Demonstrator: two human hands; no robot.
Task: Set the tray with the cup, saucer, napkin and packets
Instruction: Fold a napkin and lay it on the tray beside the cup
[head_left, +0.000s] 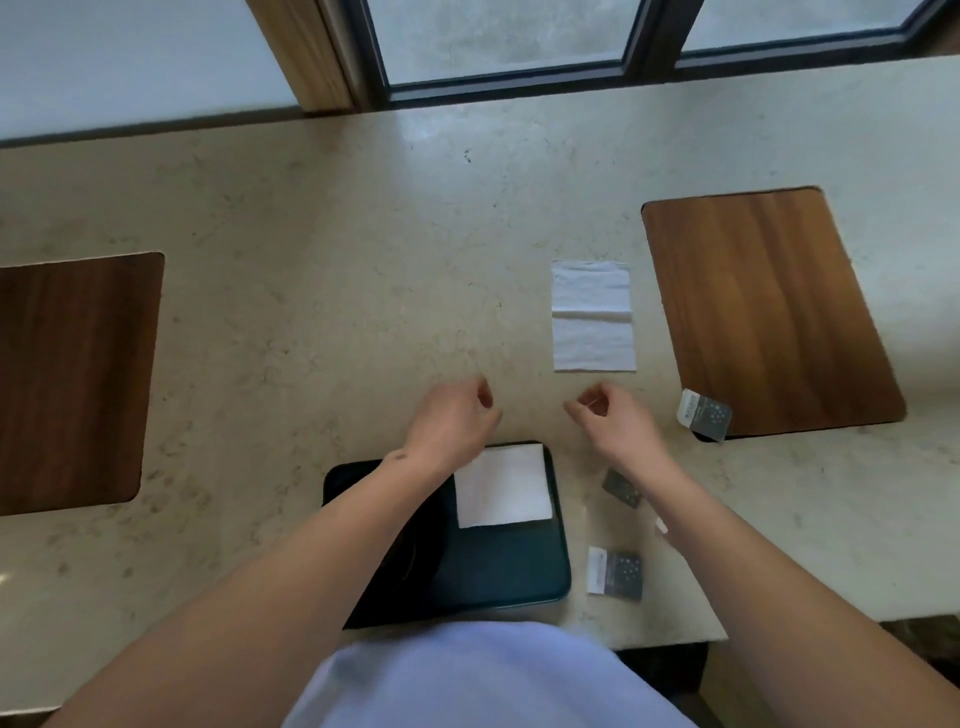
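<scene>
Dark tray (498, 577) sits on the pale stone counter (322, 291) at the near edge, directly in front of the person. A folded white napkin (503, 486) lies in the tray's far right corner.

Left hand (452, 421) hovers over the tray's far edge, fingers loosely curled, grip empty. Right hand (615, 421) hovers over bare counter just right of the tray, fingers curled, thumb and forefinger near each other; whether that grip pinches anything, cannot tell.

A second napkin (593, 316), unfolded, lies flat on the counter beyond the right hand.

Packets: one (614, 573) beside the tray's right side, one (622, 487) partly under the right forearm, one (705, 414) overlapping the near corner of the right wooden mat (769, 312). Another wooden mat (72, 379) lies at far left.
</scene>
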